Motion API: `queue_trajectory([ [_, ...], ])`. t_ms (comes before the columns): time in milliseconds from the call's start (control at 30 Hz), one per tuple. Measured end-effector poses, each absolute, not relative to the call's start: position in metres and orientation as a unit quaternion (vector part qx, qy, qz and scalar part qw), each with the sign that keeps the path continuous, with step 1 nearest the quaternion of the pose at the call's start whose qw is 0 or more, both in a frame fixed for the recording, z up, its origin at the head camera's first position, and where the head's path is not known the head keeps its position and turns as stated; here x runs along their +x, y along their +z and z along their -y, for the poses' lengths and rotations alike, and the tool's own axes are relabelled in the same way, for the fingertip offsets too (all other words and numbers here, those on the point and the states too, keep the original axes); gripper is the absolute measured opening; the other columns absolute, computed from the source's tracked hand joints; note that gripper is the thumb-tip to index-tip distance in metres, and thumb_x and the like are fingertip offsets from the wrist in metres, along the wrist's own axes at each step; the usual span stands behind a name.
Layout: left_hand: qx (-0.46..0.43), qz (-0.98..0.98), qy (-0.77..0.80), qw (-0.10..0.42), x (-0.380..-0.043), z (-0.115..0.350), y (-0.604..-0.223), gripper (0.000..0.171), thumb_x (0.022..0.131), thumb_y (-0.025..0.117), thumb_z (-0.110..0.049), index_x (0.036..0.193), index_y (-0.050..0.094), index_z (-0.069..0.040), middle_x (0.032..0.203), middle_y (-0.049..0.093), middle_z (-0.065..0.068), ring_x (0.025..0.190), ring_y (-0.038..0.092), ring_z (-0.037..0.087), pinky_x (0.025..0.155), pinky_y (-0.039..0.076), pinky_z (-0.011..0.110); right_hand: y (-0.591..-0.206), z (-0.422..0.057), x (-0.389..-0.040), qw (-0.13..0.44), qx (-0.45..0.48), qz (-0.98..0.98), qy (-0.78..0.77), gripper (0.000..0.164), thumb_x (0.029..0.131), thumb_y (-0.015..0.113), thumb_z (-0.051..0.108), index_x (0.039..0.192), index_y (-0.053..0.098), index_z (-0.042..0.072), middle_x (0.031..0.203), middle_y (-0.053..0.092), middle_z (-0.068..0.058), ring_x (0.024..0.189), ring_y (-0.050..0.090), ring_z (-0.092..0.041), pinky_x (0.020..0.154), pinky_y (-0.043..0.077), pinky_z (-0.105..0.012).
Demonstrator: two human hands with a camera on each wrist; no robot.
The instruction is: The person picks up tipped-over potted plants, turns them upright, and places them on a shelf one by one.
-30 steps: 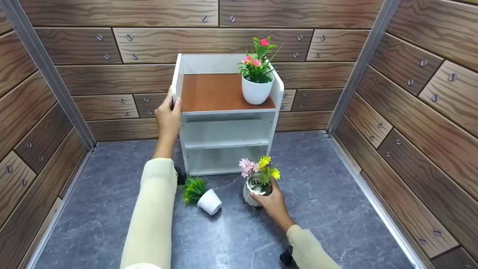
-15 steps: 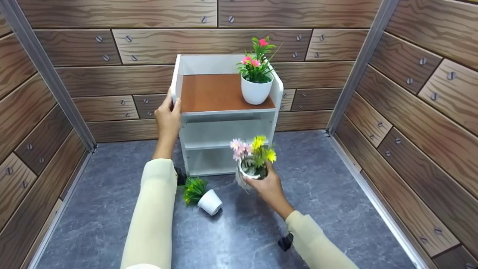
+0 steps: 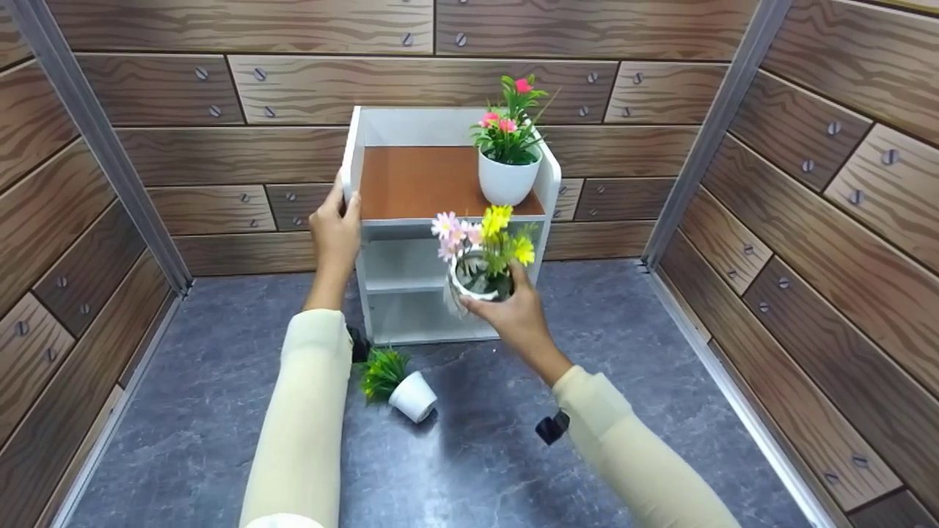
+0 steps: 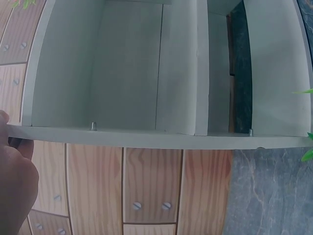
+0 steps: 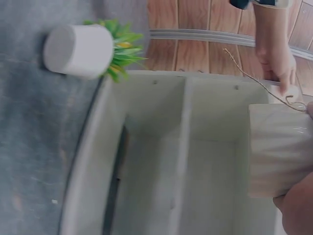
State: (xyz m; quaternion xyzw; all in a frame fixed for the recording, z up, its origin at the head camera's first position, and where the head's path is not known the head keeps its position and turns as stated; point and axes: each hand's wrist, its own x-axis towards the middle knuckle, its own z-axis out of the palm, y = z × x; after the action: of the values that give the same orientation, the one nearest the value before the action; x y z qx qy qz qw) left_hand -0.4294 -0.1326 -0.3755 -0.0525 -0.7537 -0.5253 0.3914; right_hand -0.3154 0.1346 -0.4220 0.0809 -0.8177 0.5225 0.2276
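Observation:
My left hand point(image 3: 335, 231) grips the left side panel of a white shelf unit point(image 3: 418, 180) with a brown top. In the left wrist view, part of that hand point(image 4: 17, 181) shows at the edge of the panel. My right hand point(image 3: 517, 315) holds a flower pot point(image 3: 452, 292) by its rim, raised in front of the shelves and tilted toward me. Pink and yellow artificial flowers point(image 3: 497, 220) stand in it. The right wrist view shows the pot's pale wrapped side point(image 5: 276, 147), with a loose end of twine point(image 5: 244, 71).
A white pot with pink flowers point(image 3: 508, 180) stands at the right of the brown top. On the grey floor point(image 3: 220, 411), a small white pot point(image 3: 413, 397) with green leaves lies on its side before the unit. Wood-patterned walls point(image 3: 821, 257) enclose the space.
My right hand has lifted the flower pot from near the floor, up and slightly left, to the front of the shelves. My left hand keeps its grip on the panel.

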Motion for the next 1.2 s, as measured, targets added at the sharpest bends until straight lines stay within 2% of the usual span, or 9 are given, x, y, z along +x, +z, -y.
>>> queue_trajectory([
  [200,-0.05,0.754,-0.52,0.397,-0.431,0.132,-0.375,0.045,0.1,0.061,-0.013,0.144,0.055,-0.005,0.123,0.068,0.025,0.107,0.067,0.031,0.094,0.053,0.045,-0.397,-0.127,-0.331,0.256,0.101,0.82,0.501,0.09,0.069,0.094,0.027,0.142,0.048,0.0,0.133,0.059,-0.03,0.123,0.058,-0.043,0.104,0.048,-0.051],
  [467,-0.044,0.754,-0.524,0.394,-0.429,0.133,-0.376,0.044,0.099,0.061,-0.013,0.143,0.056,-0.006,0.122,0.068,0.025,0.105,0.067,0.032,0.094,0.053,0.046,-0.367,-0.115,-0.351,0.255,0.129,0.815,0.504,0.089,0.07,0.093,0.031,0.142,0.05,0.001,0.135,0.06,-0.024,0.124,0.058,-0.037,0.105,0.048,-0.047],
  [600,-0.044,0.753,-0.526,0.392,-0.429,0.132,-0.375,0.045,0.1,0.061,-0.012,0.144,0.055,-0.005,0.124,0.067,0.025,0.111,0.067,0.032,0.097,0.053,0.046,-0.354,-0.107,-0.363,0.268,0.143,0.808,0.504,0.092,0.07,0.093,0.03,0.145,0.047,0.002,0.136,0.059,-0.025,0.126,0.057,-0.036,0.107,0.046,-0.046],
  [733,-0.039,0.754,-0.527,0.389,-0.43,0.13,-0.376,0.045,0.1,0.061,-0.013,0.144,0.054,-0.005,0.128,0.065,0.024,0.117,0.065,0.031,0.099,0.052,0.044,-0.348,-0.097,-0.376,0.268,0.144,0.804,0.511,0.096,0.071,0.093,0.028,0.148,0.044,-0.001,0.139,0.056,-0.027,0.129,0.054,-0.036,0.11,0.044,-0.044],
  [900,-0.035,0.756,-0.524,0.391,-0.43,0.13,-0.377,0.044,0.1,0.061,-0.014,0.143,0.057,-0.007,0.125,0.067,0.024,0.113,0.067,0.032,0.097,0.053,0.045,-0.346,-0.086,-0.388,0.264,0.129,0.813,0.503,0.099,0.071,0.092,0.03,0.149,0.042,-0.003,0.143,0.054,-0.026,0.133,0.052,-0.035,0.113,0.041,-0.042],
  [1200,-0.042,0.75,-0.525,0.4,-0.432,0.13,-0.376,0.044,0.099,0.061,-0.012,0.142,0.057,-0.006,0.123,0.067,0.025,0.109,0.068,0.033,0.095,0.054,0.045,-0.335,-0.076,-0.406,0.242,0.112,0.818,0.509,0.099,0.075,0.09,0.032,0.153,0.038,0.003,0.151,0.048,-0.022,0.138,0.048,-0.032,0.116,0.038,-0.041],
])
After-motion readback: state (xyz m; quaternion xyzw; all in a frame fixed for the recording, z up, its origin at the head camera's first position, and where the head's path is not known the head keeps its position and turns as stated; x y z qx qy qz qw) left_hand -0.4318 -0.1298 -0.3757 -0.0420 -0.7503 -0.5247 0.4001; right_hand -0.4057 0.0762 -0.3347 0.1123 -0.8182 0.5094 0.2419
